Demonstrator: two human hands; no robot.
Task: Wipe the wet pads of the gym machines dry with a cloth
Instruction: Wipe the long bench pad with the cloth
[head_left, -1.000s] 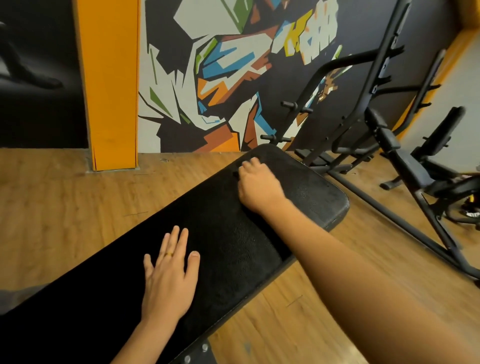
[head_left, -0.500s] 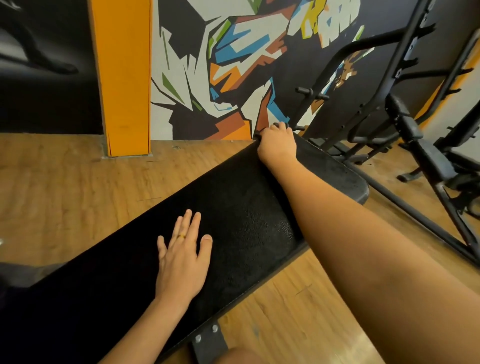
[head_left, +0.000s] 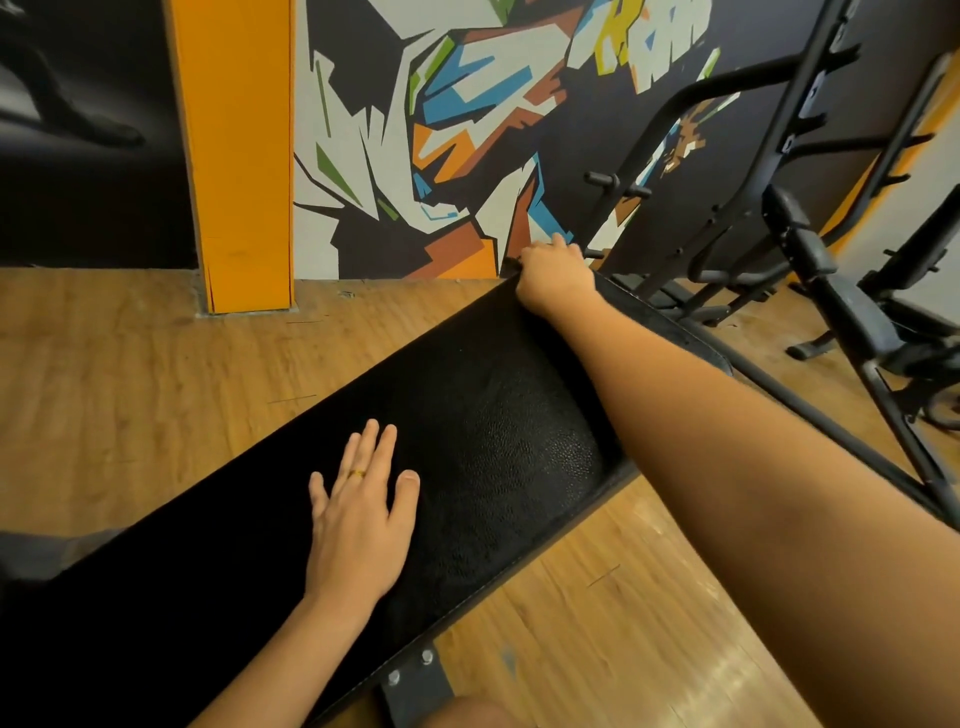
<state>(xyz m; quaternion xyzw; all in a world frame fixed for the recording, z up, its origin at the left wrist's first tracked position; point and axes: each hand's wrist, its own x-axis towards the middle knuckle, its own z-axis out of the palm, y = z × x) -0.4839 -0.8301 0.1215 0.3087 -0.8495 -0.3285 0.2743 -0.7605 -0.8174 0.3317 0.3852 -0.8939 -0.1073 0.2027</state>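
A long black bench pad (head_left: 488, 447) runs diagonally from the lower left to the upper right above the wooden floor. My left hand (head_left: 358, 514) lies flat on its middle with the fingers straight and a ring on one finger. My right hand (head_left: 556, 273) is stretched out to the pad's far end, its fingers curled over the edge. A small dark bit of cloth (head_left: 512, 263) sticks out at the left of that hand; the rest of the cloth is hidden under it.
A black metal rack (head_left: 769, 156) and an inclined bench (head_left: 841, 301) stand to the right of the pad. An orange pillar (head_left: 239, 156) and a painted wall are behind it. The pad's bolted steel bracket (head_left: 415, 680) shows at the near edge.
My right hand has slid along the pad from its middle part to the far end. The left hand has stayed flat in place. The view has shifted closer.
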